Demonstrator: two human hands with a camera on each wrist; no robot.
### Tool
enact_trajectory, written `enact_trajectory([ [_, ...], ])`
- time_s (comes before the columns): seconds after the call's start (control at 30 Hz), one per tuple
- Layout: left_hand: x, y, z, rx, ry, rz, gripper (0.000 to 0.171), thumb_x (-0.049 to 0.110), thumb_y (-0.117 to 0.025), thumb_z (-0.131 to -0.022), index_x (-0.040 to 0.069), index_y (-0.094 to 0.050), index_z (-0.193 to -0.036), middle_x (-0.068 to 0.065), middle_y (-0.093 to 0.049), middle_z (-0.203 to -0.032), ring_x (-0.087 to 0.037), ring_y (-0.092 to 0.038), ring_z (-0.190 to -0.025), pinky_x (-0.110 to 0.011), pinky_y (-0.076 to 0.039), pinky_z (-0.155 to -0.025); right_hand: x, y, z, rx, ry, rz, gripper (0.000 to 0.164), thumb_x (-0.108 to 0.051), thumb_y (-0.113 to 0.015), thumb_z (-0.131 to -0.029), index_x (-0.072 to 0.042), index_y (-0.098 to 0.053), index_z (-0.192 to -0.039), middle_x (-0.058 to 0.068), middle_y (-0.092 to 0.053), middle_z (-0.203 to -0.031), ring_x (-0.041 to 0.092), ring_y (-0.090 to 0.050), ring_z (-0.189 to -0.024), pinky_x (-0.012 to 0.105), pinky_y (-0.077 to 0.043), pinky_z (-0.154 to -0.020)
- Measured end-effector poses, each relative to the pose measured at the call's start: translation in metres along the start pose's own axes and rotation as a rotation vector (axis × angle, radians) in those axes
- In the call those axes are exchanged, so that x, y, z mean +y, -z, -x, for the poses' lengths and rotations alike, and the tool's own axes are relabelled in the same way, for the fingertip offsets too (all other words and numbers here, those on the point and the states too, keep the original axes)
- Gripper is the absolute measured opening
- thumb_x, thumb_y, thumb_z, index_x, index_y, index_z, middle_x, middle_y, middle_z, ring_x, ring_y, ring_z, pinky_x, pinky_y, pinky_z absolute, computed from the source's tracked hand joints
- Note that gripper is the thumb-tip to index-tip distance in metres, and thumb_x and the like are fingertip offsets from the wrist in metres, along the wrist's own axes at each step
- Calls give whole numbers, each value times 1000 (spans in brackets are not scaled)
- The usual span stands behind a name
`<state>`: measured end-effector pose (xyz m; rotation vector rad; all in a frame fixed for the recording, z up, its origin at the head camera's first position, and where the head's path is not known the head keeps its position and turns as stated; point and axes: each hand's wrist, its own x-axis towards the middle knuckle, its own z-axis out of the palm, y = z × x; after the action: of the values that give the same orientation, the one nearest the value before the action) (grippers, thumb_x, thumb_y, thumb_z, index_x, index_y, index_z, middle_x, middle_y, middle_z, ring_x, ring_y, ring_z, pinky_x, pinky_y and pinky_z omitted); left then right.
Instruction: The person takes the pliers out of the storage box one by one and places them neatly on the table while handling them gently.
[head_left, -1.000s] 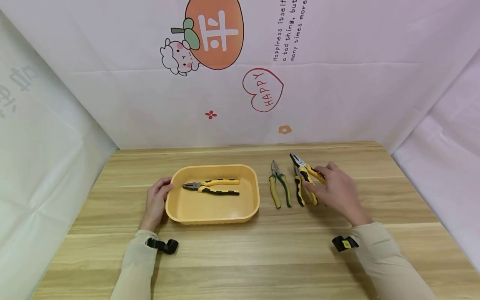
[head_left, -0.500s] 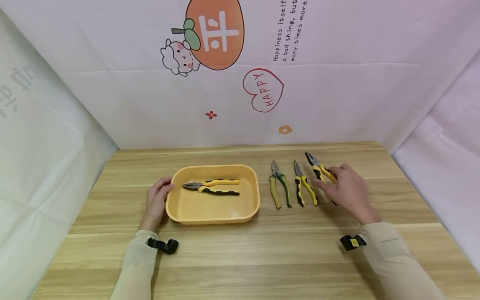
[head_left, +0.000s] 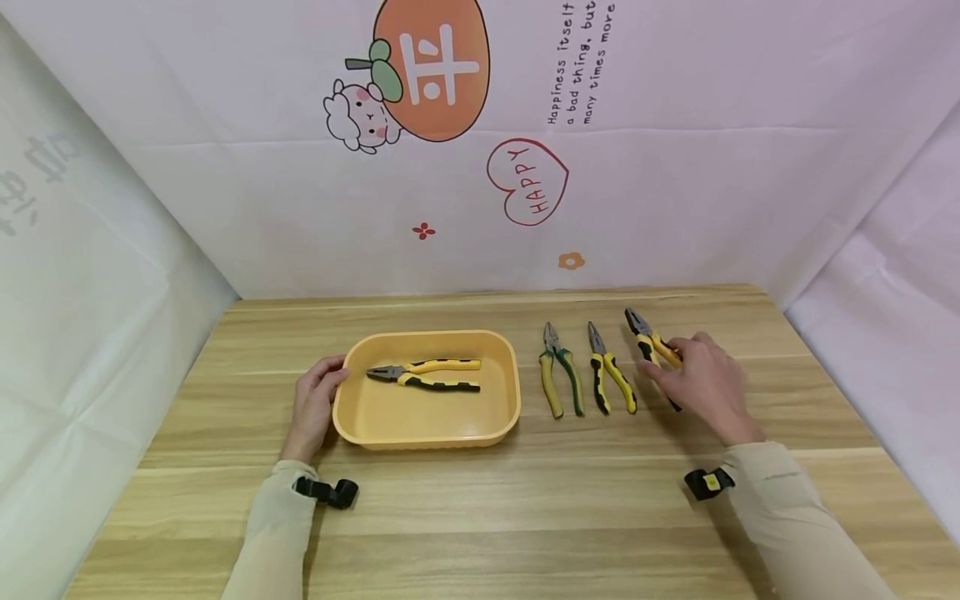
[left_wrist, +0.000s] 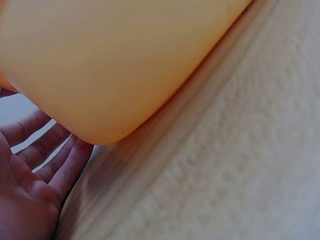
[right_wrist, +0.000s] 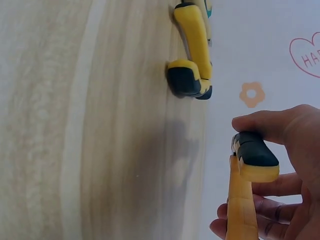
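Note:
My left hand (head_left: 309, 412) holds the left end of a yellow plastic tray (head_left: 420, 425), thumb over the rim. In the left wrist view the other fingers (left_wrist: 70, 167) reach to its outer wall. Combination pliers (head_left: 386, 374) with yellow-black handles lie inside the tray. My right hand (head_left: 708, 387) grips the handles of another pair of combination pliers (head_left: 637, 323), thumb on one handle and fingers by the other. In the right wrist view these pliers (right_wrist: 257, 162) appear end-on in the hand, and whether they touch the table is unclear.
Between tray and right hand lie pliers (head_left: 573, 379) with yellow-green handles and long-nose pliers (head_left: 620, 383) with yellow-black handles, side by side on the wooden table (head_left: 525, 517). A white printed cloth (head_left: 652, 183) hangs behind the table's back edge.
My right hand has carried its combination pliers rightward, from over the long-nose pliers to beside them. The left hand and tray stay where they were.

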<state>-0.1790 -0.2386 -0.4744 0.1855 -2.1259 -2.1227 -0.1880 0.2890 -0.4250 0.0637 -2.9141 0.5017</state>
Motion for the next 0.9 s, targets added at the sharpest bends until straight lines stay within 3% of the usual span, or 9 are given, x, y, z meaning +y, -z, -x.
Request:
enact_trajectory([
  [0.3, 0, -1, 0, 5, 4, 11, 34, 7, -52, -103, -16, -57, -127, -7, -65, -111, -14, -68, -93, -23, -58, -79, 5, -5, -3, -45, -60, 4, 62, -44, -75, -89, 9, -67, -122, 30, -61, -107, 26, -50, -64, 34, -31, -44],
  [0.6, 0, 0, 0, -1, 7, 5, 34, 8, -51, -104, -13, -57, -130, 0, -65, -110, -13, -68, -96, -23, -58, -81, 10, -12, -6, -71, -81, 18, 62, -47, -74, -89, 7, -68, -119, 32, -61, -108, 24, -47, -59, 33, -29, -43],
  [0.9, 0, 1, 0, -8, 6, -6, 34, 9, -51, -105, -13, -57, -130, -7, -64, -114, -13, -68, -96, -23, -58, -81, 11, -15, -7, -75, -93, 20, 50, -47, -74, -89, 2, -71, -98, 23, -58, -91, 23, -45, -56, 33, -29, -43],
])
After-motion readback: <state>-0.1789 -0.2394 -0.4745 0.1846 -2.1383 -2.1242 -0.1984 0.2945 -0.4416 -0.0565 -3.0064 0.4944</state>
